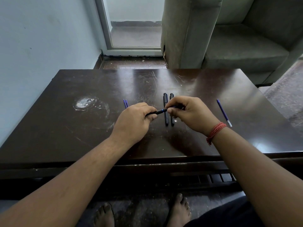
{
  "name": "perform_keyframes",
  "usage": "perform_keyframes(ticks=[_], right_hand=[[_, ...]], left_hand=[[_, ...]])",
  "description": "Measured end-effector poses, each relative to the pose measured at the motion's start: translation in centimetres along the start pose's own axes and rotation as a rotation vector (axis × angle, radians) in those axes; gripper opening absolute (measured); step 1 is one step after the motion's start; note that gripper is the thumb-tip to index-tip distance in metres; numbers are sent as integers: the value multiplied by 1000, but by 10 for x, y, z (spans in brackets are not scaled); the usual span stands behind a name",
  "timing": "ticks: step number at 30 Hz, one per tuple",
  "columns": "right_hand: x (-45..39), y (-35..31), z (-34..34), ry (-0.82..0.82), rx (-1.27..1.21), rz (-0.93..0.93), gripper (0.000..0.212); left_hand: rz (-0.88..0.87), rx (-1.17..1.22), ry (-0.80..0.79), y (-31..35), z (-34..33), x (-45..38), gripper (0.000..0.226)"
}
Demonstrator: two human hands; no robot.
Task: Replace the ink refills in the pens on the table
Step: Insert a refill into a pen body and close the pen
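A black pen (159,111) is held level above the dark table (82,128). My left hand (136,122) grips its barrel, and my right hand (190,113) pinches its other end, where a blue ring and a bit of blue shows. Two more black pens (166,102) (171,96) lie side by side under my hands, partly hidden. Two blue refills (125,103) lie close together left of my left hand. One blue refill (223,112) with a pale tip lies alone to the right.
The table bears a white scuffed stain (86,103) at the left. A grey sofa (229,38) stands beyond the far edge, a glass door (134,25) behind. A red thread (215,131) circles my right wrist. My bare feet (142,212) are below the near edge.
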State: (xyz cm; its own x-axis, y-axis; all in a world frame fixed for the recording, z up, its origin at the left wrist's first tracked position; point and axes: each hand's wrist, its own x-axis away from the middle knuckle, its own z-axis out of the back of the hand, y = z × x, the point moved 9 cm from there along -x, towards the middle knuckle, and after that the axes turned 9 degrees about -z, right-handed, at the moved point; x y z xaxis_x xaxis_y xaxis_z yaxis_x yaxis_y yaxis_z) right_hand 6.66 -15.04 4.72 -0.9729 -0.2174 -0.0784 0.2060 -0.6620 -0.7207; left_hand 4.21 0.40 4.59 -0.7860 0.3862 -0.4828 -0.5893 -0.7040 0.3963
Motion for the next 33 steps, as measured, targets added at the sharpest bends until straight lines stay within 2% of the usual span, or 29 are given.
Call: perform_keyframes(ticks=[3,6,8,14,22,33], right_hand=[[-2,3,-1,17,29,-32,19],[-1,0,-2,-7,-6,-6,12],[1,-2,-3,-31,-10,18,23],[0,2,-3,0,-56,-37,4],[1,-6,1,36,3,14,8],[-7,3,-1,25,-151,-143,11]], left_hand=[[1,2,13,1,2,0,14],[-1,-5,2,2,1,0,15],[-3,-5,-1,2,0,0,16],[-9,1,4,2,0,0,14],[-13,5,3,2,-1,0,13],[-34,-67,58,8,2,2,11]])
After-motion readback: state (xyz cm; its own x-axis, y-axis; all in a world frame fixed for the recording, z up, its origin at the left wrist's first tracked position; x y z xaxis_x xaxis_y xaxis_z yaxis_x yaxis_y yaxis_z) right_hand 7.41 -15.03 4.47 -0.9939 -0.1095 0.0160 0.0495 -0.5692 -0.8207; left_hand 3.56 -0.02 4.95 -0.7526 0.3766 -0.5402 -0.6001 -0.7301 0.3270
